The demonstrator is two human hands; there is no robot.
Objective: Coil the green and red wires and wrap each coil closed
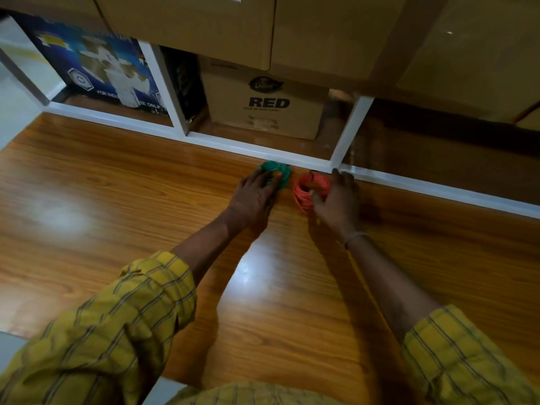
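A green wire coil (pixel 277 171) lies on the wooden table (pixel 117 200) near its far edge. My left hand (pixel 254 197) rests over the coil's near side, fingers curled onto it. Just to its right lies a red wire coil (pixel 306 185), tilted slightly up off the table. My right hand (pixel 336 200) grips the red coil from the right, thumb on its near rim and fingers curled round the far side. Both coils are partly hidden by my fingers.
A white-framed shelf (pixel 263 150) runs along the table's far edge. Inside stand a cardboard box marked RED (pixel 266 106) and a blue printed box (pixel 96 68). More cardboard boxes (pixel 321 33) sit above. My yellow checked sleeves cover the foreground.
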